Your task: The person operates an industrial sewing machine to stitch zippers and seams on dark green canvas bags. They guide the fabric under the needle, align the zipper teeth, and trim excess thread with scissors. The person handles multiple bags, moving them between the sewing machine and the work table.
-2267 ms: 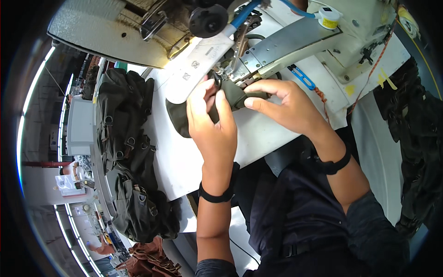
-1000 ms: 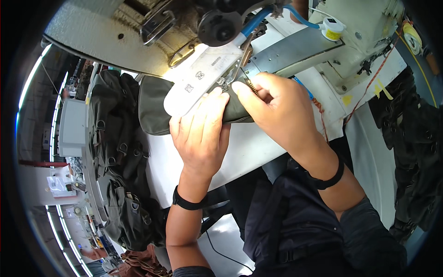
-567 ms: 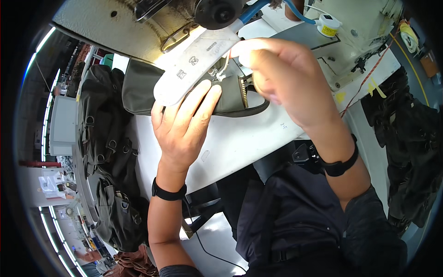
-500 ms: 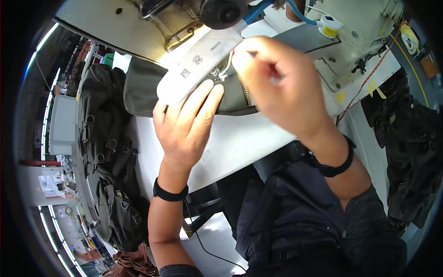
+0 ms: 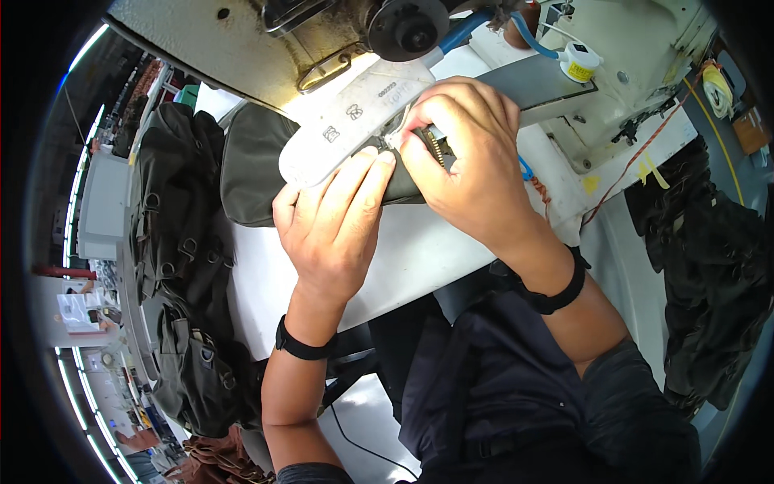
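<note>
Here, both hands (image 5: 330, 234) (image 5: 476, 165) are at a zippered pouch (image 5: 248, 184) — its inside hidden.

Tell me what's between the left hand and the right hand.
Head view: dark olive fabric piece between the left hand and right hand, with white tabletop nearer the person.

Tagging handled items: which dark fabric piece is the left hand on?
The piece partly beneath the white bar, zipper teeth showing; the left heap and right heap lie untouched.
</note>
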`<state>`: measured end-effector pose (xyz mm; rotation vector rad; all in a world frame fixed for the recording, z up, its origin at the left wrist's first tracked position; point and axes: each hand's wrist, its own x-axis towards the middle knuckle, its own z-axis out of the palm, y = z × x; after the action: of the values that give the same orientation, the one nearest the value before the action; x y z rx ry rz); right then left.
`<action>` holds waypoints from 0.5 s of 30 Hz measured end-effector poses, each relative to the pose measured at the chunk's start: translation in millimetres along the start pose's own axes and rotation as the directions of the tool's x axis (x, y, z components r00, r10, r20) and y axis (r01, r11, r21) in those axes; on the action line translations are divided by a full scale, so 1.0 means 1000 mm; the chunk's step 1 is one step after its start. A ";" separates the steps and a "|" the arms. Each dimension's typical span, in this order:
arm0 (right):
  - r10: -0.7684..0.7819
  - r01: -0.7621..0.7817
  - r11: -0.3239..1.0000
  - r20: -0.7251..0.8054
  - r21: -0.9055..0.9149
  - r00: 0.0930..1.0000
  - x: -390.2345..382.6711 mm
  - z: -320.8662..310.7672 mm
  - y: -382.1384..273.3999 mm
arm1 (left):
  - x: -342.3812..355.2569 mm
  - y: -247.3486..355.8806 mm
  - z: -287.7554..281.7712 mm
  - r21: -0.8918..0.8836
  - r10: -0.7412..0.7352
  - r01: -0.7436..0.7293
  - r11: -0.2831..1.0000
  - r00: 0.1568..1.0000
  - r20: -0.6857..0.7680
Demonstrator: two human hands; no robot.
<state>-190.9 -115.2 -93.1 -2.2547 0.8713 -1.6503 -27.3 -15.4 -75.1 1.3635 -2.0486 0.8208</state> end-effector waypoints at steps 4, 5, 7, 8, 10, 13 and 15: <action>0.020 -0.020 1.000 -0.001 0.005 1.000 0.001 0.002 -0.003 | 0.001 0.000 -0.003 0.003 -0.003 0.003 1.000 1.000 -0.001; 0.022 -0.022 1.000 0.007 0.008 1.000 0.001 0.002 -0.003 | 0.000 0.000 -0.003 -0.003 -0.006 0.006 1.000 1.000 -0.003; 0.027 -0.027 1.000 0.020 0.012 0.999 0.000 0.001 -0.004 | 0.001 0.000 -0.004 -0.017 -0.009 0.009 1.000 1.000 -0.007; 0.026 -0.026 1.000 0.008 0.016 1.000 0.000 0.002 -0.004 | 0.001 0.000 -0.004 -0.025 -0.015 0.015 1.000 1.000 0.001; 0.026 -0.026 0.999 -0.016 0.025 1.000 0.001 0.004 -0.002 | 0.003 0.001 -0.004 -0.038 -0.028 0.029 0.999 0.999 0.019; 0.025 -0.024 0.999 -0.025 0.035 0.999 0.001 0.000 0.000 | 0.003 0.001 0.001 -0.052 -0.022 0.021 0.998 1.000 -0.015; 0.000 0.000 1.000 0.012 0.014 1.000 0.001 -0.005 0.003 | 0.004 0.003 0.004 -0.026 -0.018 0.018 1.000 1.000 -0.021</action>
<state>-196.4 -117.1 -92.1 -2.2533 0.8542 -1.6363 -32.0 -19.4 -75.7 1.3519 -2.0209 0.7953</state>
